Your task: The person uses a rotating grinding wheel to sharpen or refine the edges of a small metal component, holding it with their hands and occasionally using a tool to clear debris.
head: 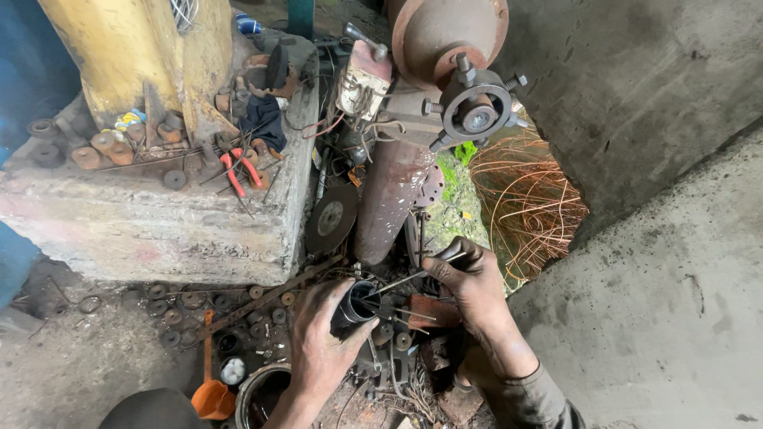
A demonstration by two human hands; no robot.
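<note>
Here the left hand (322,349) is wrapped tight around a short dark metal tube (355,302), held low among the scrap on the ground with its open mouth turned up and toward the right. The right hand (470,280) is closed around a thin metal rod (409,277), whose far tip sits at or just inside the tube's mouth; I cannot tell how deep it goes. The step in hand looks like working the rod into the tube, so the tube has to be held steady while the rod is kept in line with its bore. Packages and labels are few: a small crumpled wrapper (129,120) in blue, yellow and white lies on top of the concrete block (159,222), near the foot of the yellow post (135,56). Red-handled pliers (238,171) lie on the same block, to the right. An orange funnel (213,397) sits on the ground, left of the left hand.
</note>
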